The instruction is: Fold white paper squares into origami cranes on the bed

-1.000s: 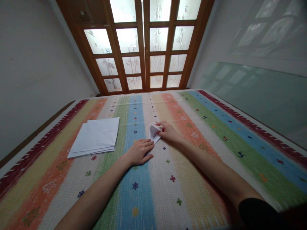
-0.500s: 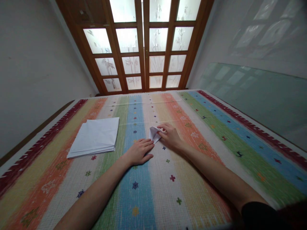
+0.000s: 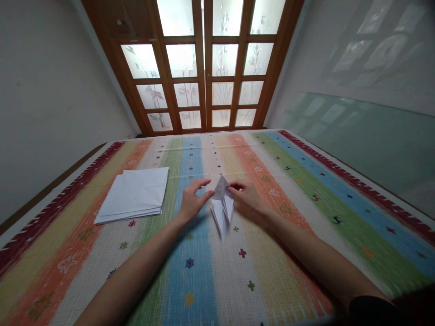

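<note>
A folded white paper [image 3: 221, 203], long and diamond-shaped with a slit down its lower part, is held over the striped cloth, its narrow tip pointing toward me. My right hand [image 3: 245, 194] pinches its upper right edge between thumb and fingers. On the other side, my left hand [image 3: 195, 197] is open, thumb and fingers apart, with the thumb tip close to the paper's left edge. Whether that thumb touches the paper is hard to tell.
A stack of white paper sheets [image 3: 136, 192] lies left of my hands on the striped tablecloth [image 3: 200, 280]. Beyond the table stand wooden doors with frosted panes [image 3: 222, 59]. A glass panel [image 3: 367, 136] leans along the right wall.
The folded paper has come out from under my hands and now shows its full length, tip toward me. My left hand has lifted from lying flat and its fingers have spread.
</note>
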Motion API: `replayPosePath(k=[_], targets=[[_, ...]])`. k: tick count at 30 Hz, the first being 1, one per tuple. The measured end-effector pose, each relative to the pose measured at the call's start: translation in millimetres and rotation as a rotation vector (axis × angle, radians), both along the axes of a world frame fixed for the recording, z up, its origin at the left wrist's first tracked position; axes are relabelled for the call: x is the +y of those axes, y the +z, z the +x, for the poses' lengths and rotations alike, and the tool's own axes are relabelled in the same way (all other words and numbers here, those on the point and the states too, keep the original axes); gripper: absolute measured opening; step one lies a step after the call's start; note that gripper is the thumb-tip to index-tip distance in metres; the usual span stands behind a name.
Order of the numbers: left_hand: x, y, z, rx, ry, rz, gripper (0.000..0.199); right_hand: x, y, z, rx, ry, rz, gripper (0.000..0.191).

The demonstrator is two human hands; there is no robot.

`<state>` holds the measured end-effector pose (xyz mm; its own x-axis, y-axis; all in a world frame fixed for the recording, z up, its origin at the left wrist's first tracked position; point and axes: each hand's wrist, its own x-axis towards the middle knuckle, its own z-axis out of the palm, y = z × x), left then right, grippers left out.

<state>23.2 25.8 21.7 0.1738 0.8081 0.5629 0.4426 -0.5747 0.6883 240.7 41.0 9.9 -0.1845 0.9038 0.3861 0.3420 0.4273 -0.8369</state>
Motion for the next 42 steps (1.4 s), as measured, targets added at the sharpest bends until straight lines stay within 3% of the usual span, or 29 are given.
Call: replayPosePath(k=[4,9,21,42], targets=[[10.5,13.8,24.9,-0.170,-0.051,-0.162,0.026,-4.2,-2.7,-2.7,0.106,0.057,-0.114,0.018],[11.6,10.9,37.0,-0.276,-0.006,-0.247,0.022,-5.4,-7.3,-5.9,0.296,0.015,-0.179,0.019],[6.7,9.8,38.5,-0.360,-0.049,-0.262,0.023,-5.6,3.8,-11.1,0.364,0.089,-0.190,0.017],[7.0,12.1,39.9,-0.342,-0.104,-0.175,0.013,-6.3,7.6,-9.6,0.309,0.030,-0.155,0.018]])
